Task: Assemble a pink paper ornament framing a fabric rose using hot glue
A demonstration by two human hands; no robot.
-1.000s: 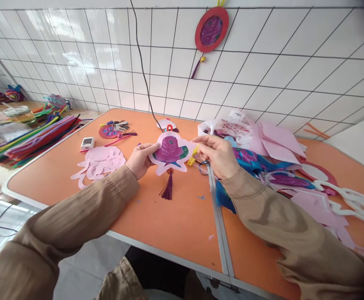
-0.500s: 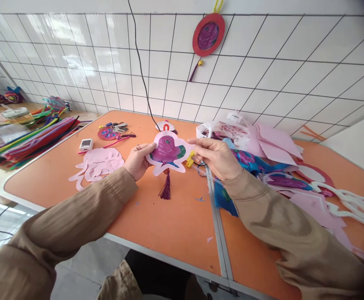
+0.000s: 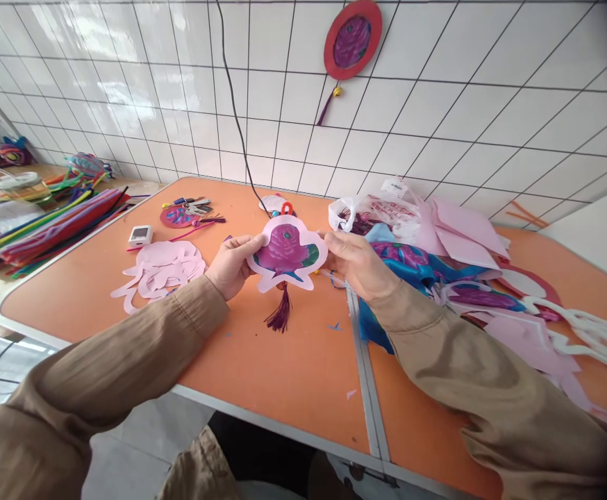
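Note:
Between my two hands hangs a fish-shaped pink ornament with a purple rose-print fabric panel in its middle, held up over the table. A dark purple tassel dangles from its lower edge, and a red loop shows above its top. My left hand pinches the ornament's left edge, thumb on the front. My right hand grips the right edge with the thumb at the rim; its other fingers are partly hidden behind.
Pink cut-outs, a small white device and keys lie on the orange table to the left. Blue floral fabric, pink sheets and white cords lie right. A red round ornament hangs on the tiled wall.
My right hand has closed in on the ornament's right edge, its forefinger no longer stretched out. The yellow thing by that hand is now mostly hidden. The view has tipped slightly downward.

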